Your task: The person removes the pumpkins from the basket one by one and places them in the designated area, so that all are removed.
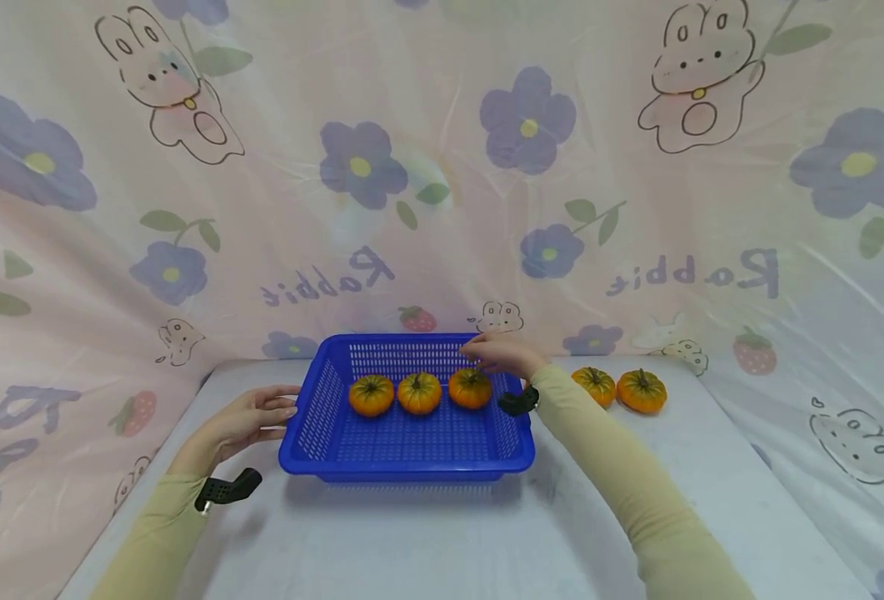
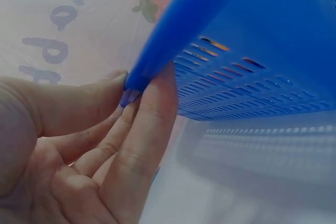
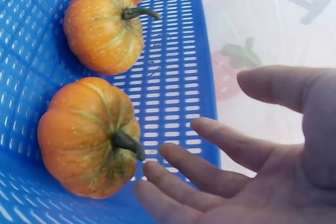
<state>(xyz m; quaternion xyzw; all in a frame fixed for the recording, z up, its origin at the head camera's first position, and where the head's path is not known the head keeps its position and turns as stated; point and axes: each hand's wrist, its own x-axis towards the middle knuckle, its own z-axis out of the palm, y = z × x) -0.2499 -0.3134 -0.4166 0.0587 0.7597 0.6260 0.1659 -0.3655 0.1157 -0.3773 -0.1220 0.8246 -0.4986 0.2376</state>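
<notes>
A blue plastic basket with slotted sides stands on the table. My left hand pinches its left rim between thumb and fingers, as the left wrist view shows. Three small orange pumpkins sit in a row inside: a left one, a middle one and a right one. Over the basket's back right side, my right hand is held with fingers extended and spread. In the right wrist view those fingers are beside the stem of the nearest pumpkin, and the palm holds nothing.
Two more orange pumpkins, one partly behind the right sleeve and another beside it, lie on the white tabletop right of the basket. A patterned curtain hangs behind the table and along its sides.
</notes>
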